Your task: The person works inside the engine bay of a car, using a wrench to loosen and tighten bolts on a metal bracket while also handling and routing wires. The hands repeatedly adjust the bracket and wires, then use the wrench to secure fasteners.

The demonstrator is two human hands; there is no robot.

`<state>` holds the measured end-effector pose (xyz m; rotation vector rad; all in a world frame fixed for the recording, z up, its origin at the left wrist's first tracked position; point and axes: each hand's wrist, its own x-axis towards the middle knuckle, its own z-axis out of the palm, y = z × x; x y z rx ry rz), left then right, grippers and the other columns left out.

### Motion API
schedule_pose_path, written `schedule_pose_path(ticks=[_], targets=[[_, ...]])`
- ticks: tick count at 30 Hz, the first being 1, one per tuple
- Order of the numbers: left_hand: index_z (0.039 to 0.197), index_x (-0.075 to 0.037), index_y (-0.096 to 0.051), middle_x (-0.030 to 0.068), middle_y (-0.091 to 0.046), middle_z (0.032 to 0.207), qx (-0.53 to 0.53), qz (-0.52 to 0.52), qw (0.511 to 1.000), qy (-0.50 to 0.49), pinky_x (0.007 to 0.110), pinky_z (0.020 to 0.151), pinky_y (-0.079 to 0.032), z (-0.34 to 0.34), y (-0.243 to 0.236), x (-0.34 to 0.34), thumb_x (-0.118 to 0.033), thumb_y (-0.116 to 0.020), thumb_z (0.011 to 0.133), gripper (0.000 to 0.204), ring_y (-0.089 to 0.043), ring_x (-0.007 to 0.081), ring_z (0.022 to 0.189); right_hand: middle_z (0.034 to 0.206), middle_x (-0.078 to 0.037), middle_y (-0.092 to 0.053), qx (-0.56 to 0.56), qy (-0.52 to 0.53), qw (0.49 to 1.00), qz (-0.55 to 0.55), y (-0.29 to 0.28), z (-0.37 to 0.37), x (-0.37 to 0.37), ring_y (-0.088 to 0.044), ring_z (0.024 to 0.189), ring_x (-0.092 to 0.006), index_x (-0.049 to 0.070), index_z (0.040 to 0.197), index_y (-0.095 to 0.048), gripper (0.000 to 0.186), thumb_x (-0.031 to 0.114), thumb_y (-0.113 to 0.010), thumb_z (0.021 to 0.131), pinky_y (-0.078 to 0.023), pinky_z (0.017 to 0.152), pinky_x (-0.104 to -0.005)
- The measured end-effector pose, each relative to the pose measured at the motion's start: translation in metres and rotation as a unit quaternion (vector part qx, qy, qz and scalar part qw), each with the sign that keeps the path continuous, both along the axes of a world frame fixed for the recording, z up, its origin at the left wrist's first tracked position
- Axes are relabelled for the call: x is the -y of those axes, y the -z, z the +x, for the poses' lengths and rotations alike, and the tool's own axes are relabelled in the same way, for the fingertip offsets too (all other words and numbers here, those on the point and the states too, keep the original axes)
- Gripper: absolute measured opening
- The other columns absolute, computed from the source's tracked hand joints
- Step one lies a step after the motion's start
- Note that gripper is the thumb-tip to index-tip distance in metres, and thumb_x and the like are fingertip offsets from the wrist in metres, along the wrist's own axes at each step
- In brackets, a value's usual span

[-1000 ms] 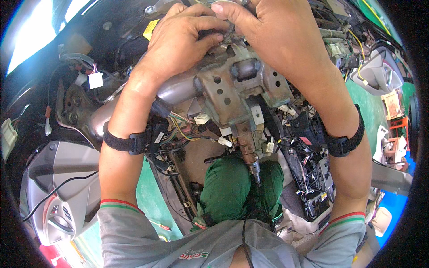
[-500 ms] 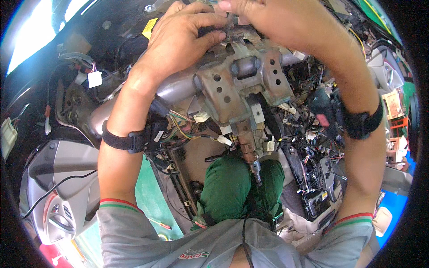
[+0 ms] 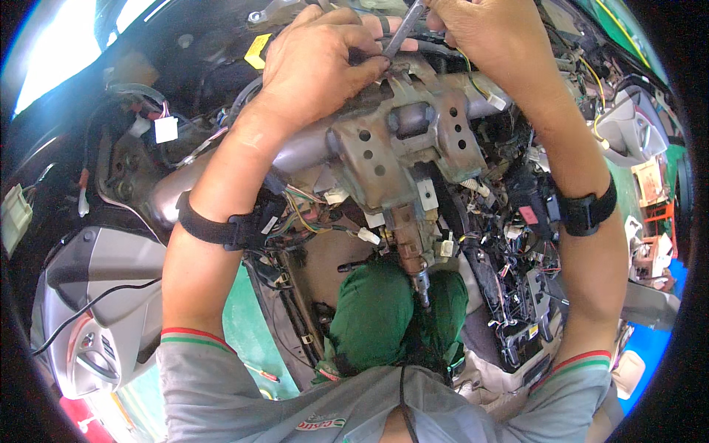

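Both my hands are at the top edge, above the bare dashboard crossbeam [image 3: 295,148]. In my right hand [image 3: 487,33] is a silver wrench [image 3: 405,31], slanting down and left; the fist hides its upper end. My left hand [image 3: 317,63] is closed beside the wrench's lower end, with thumb and fingers curled together. Whatever it grips there is hidden. Just below my hands sits the rusty steering column bracket [image 3: 373,159], fixed at the beam. From it the steering shaft [image 3: 410,236] points down toward my green-trousered knees.
Loose wiring with white connectors [image 3: 368,235] hangs under the beam. To the right lies a stripped centre console [image 3: 517,317] full of wires. An open grey door [image 3: 96,310] stands on the left, with a black cable across it. A yellow tag [image 3: 257,51] is near my left hand.
My right hand has shifted right and tilted, bringing the silver wrench into sight. My left hand has moved slightly right and down. The camera view has shifted a little.
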<state>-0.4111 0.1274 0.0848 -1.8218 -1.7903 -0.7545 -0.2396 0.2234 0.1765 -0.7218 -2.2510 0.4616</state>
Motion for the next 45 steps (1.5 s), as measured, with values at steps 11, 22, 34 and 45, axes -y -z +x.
schedule_pose_path(ticks=[11,22,34,45], targets=[[0.093,-0.008,-0.075,0.0091,-0.07,0.098,0.003,0.016,0.999,0.029,0.045,0.086,-0.054,-0.002,0.004,-0.003,-0.021,-0.079,0.084,0.016,-0.068,0.0341,0.098,0.073,-0.027,-0.068,0.089,-0.04,0.915,0.392,0.01,-0.034,-0.025,-0.07,0.079,-0.0433,-0.005,0.074,-0.073,0.036,0.025,-0.062,0.091,-0.056,0.074,-0.0511],[0.11,-0.004,-0.076,0.0141,-0.075,0.106,0.158,-0.024,0.985,0.067,0.039,0.094,-0.054,-0.011,0.007,-0.002,-0.023,-0.077,0.094,0.025,-0.072,0.0292,0.103,0.079,-0.025,-0.067,0.12,-0.267,0.938,0.187,-0.008,-0.033,-0.016,-0.068,0.073,-0.041,-0.004,0.086,-0.071,0.026,0.018,-0.059,0.094,-0.052,0.067,-0.0465],[0.107,-0.003,-0.076,0.0115,-0.075,0.106,0.19,-0.034,0.978,0.077,0.035,0.093,-0.054,-0.011,0.005,-0.003,-0.02,-0.075,0.096,0.02,-0.071,0.0241,0.1,0.074,-0.023,-0.066,0.017,-0.18,0.975,0.128,-0.005,-0.009,-0.01,-0.068,0.073,-0.0406,-0.005,0.087,-0.069,0.028,0.018,-0.058,0.1,-0.052,0.07,-0.0468],[0.11,-0.001,-0.075,0.0115,-0.076,0.11,0.207,-0.039,0.971,0.116,0.035,0.096,-0.052,-0.012,0.004,-0.004,-0.017,-0.072,0.098,0.02,-0.071,0.0231,0.104,0.072,-0.024,-0.063,0.046,-0.282,0.828,0.482,-0.011,-0.029,-0.034,-0.064,0.072,-0.0445,-0.005,0.074,-0.063,0.031,0.014,-0.054,0.097,-0.05,0.067,-0.0513]])
